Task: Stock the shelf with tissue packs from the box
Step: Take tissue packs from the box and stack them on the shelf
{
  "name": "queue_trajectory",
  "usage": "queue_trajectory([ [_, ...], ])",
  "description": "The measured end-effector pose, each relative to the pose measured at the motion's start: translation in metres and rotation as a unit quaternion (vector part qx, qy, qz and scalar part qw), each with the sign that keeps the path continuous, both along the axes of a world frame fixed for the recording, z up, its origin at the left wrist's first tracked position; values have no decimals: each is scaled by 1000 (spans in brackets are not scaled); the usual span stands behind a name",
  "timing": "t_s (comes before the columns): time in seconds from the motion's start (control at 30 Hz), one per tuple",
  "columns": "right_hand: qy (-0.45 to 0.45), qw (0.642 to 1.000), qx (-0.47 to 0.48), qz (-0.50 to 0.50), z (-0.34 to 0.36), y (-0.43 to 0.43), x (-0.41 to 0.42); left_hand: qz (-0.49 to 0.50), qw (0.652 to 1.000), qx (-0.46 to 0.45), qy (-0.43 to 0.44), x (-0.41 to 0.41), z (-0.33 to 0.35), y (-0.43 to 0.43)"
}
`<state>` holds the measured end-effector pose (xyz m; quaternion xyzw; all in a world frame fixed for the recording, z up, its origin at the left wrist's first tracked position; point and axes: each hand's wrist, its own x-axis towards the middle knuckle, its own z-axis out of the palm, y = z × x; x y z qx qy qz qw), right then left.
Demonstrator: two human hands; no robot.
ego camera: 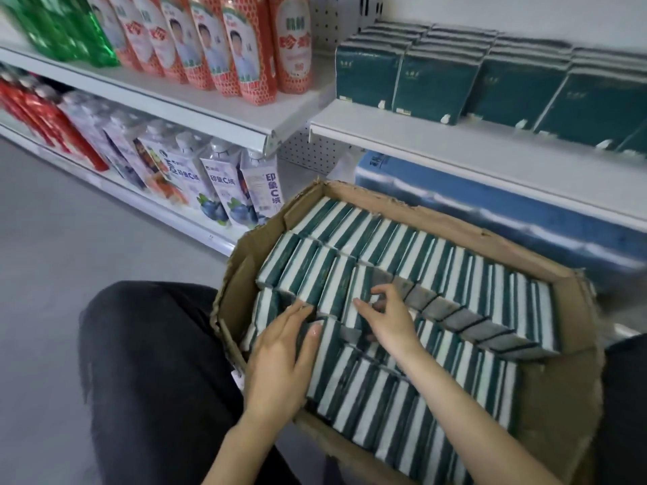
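Knee: my dark trouser leg (150, 344), crouched on the grey floor (70, 239), just beside the box's left flap.
Left grip: (280, 358) fingers straight, thumb spread, lying flat on the tops of the tissue packs (364, 407) at the near-left corner. It holds nothing; steadying the row, by my judgement.
Right grip: (388, 323) thumb on the near face of a pack, fingers hooked over its far side into a gap. Pinching; one pack or several, I cannot tell.
Tissue packs: green and white, standing on edge in tight rows inside the box, thin edges up. One sunken gap runs beyond the right grip.
Box: cardboard (245, 260), flaps torn open, on the floor in front of the shelf.
Key relation: bare shelf space lies ahead, above and to the right. The right grip is nearer it. Each pack's long edge runs across its row, so I judge a straight lift first, then the swing across.
Shelf: white (455, 148), front strip bare; shelved packs (434, 82) upright toward the back.
Below shelf: blue wrapped bundle (490, 211).
Far left: drink cartons (217, 183) low, red pouches (245, 47) above.
Progress: early, I reckon; box nearly full.
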<state>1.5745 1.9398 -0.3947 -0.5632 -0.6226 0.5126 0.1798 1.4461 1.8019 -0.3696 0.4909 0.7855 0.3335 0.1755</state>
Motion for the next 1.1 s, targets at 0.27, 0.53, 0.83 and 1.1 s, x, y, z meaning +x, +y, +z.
queue_trajectory([
  [0.27, 37, 999, 1, 30, -9, -2, 1, -21, 999, -16, 45, 2, 1, 1],
  [0.53, 33, 992, 31, 114, -7, 9, 13, -14, 999, -14, 37, 1, 1, 1],
  [0.83, 37, 992, 14, 118, -1, 22, 14, -17, 999, -21, 46, 2, 2, 0],
  [1.1, 21, 992, 96, 81, 3, 20, 20, -20, 997, -28, 65, 3, 2, -1],
])
